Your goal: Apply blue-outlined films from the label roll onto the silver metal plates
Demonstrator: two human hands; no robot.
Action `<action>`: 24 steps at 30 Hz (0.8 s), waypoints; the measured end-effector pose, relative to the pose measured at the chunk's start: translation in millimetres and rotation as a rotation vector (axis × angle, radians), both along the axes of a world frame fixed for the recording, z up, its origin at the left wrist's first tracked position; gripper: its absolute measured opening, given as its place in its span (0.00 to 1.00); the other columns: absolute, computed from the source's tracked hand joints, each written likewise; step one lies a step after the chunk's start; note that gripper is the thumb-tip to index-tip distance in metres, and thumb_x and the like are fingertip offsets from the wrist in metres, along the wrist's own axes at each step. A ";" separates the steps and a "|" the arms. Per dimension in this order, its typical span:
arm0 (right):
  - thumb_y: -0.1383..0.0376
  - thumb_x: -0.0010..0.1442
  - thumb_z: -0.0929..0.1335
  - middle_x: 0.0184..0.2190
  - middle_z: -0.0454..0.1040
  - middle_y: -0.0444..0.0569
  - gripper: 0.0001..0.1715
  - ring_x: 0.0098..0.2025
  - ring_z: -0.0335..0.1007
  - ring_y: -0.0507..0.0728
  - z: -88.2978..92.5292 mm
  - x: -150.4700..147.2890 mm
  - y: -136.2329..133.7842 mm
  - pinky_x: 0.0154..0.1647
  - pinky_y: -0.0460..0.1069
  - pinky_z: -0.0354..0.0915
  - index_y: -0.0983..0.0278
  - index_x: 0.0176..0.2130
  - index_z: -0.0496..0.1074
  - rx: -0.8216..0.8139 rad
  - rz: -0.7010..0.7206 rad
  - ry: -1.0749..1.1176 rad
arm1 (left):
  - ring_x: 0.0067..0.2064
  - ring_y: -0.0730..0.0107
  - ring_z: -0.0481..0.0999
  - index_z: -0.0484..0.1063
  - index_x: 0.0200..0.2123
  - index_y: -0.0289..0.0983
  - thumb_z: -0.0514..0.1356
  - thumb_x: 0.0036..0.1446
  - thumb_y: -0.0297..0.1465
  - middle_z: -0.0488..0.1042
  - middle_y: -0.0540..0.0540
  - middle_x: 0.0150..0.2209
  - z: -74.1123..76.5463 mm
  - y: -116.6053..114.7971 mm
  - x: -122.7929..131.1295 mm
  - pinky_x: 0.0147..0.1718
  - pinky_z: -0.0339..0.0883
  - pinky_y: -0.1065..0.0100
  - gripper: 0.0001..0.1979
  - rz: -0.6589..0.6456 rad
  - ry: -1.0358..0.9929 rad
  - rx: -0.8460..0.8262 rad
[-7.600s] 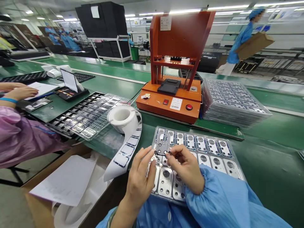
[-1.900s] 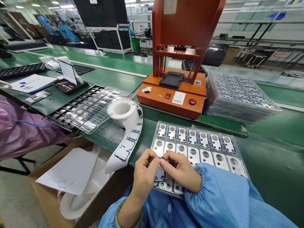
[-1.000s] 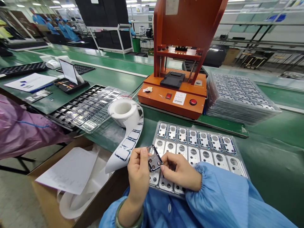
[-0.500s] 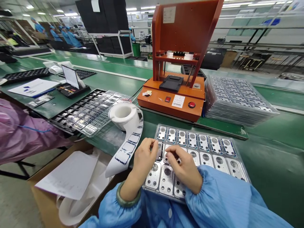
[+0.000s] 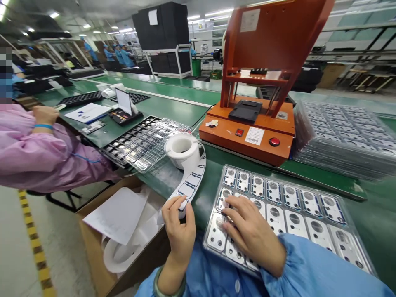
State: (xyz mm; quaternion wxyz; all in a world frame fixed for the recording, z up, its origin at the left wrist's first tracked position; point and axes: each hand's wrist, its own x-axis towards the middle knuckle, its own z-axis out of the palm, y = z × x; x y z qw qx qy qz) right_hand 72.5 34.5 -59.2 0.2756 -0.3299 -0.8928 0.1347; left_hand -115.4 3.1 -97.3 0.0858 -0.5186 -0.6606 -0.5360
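Note:
A clear tray (image 5: pixel 349 231) of several silver metal plates with round holes lies on the green bench in front of me. My right hand (image 5: pixel 250 233) rests flat on the plates at the tray's near left corner, fingers spread. My left hand (image 5: pixel 179 222) pinches the hanging end of a white label strip (image 5: pixel 192 181) printed with dark rectangular frames. The strip runs up to a white roll (image 5: pixel 182 150) standing on the bench.
An orange press machine (image 5: pixel 256 119) stands behind the tray, with a stack of clear trays (image 5: pixel 346 136) to its right. A black tray of parts (image 5: pixel 145 140) lies at the left. A cardboard box (image 5: pixel 102 231) with white backing paper sits below the bench edge. A person in a pink sleeve (image 5: pixel 37 152) sits at left.
Half a second ago both hands held a metal plate over the tray. Now the plate is down, my right hand lies on the tray and my left hand has moved left to the label strip.

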 end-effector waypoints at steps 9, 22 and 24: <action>0.65 0.67 0.60 0.51 0.64 0.55 0.09 0.55 0.58 0.63 -9.6 0.9 1.6 0.54 0.64 0.58 0.63 0.45 0.67 -0.110 0.088 0.031 | 0.62 0.50 0.56 0.52 0.60 0.33 0.60 0.52 0.42 0.54 0.30 0.60 -48.5 -4.9 -25.2 0.58 0.52 0.51 0.37 0.304 -0.708 -0.307; 0.66 0.66 0.60 0.50 0.66 0.52 0.10 0.54 0.61 0.62 -9.2 2.1 2.5 0.51 0.59 0.64 0.59 0.44 0.68 -0.139 0.089 0.125 | 0.27 0.72 0.67 0.61 0.52 0.34 0.60 0.51 0.45 0.61 0.57 0.22 -39.2 -7.5 -31.1 0.33 0.64 0.67 0.29 0.172 -0.702 -0.304; 0.66 0.67 0.59 0.50 0.67 0.52 0.10 0.54 0.61 0.61 -7.4 3.8 2.5 0.51 0.58 0.65 0.59 0.44 0.68 -0.136 0.091 0.114 | 0.25 0.72 0.66 0.60 0.53 0.33 0.59 0.51 0.46 0.62 0.57 0.21 -37.1 -9.8 -33.9 0.29 0.63 0.69 0.31 0.125 -0.747 -0.320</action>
